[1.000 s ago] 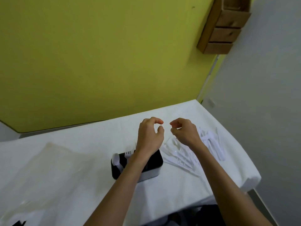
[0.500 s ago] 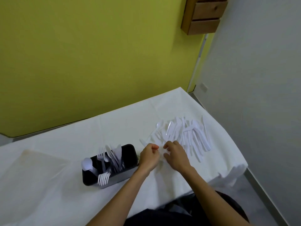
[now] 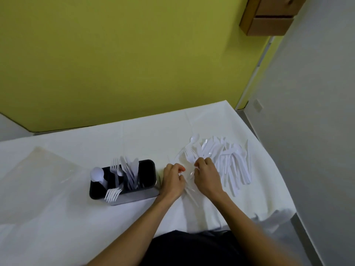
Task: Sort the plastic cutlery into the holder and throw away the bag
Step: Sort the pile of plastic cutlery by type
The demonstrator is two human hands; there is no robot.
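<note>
Across the whole near part of the scene runs a table (image 3: 134,135) under a white cloth, set against a yellow-green wall. On its left lies the clear plastic bag (image 3: 44,169), flat and crumpled. Toward the right sits the loose cutlery (image 3: 230,162), a spread heap of white knives, forks and spoons, with one spoon poking out at its far left edge.

Between bag and heap stands the black holder (image 3: 148,169), a long box split into compartments. Its left compartment holds a spoon (image 3: 97,174), bowl up. Next to it stand forks (image 3: 114,167), tines up, and then a bunch of knives (image 3: 132,169) leaning together. A cluster of forks (image 3: 113,194) hangs over the near wall, tines pointing near and left.

Just right of the holder, the left hand (image 3: 172,181) and right hand (image 3: 206,177) rest close together at the heap's near-left edge. Both have fingers curled tight over thin white pieces; whether either truly grips one cannot be told.
</note>
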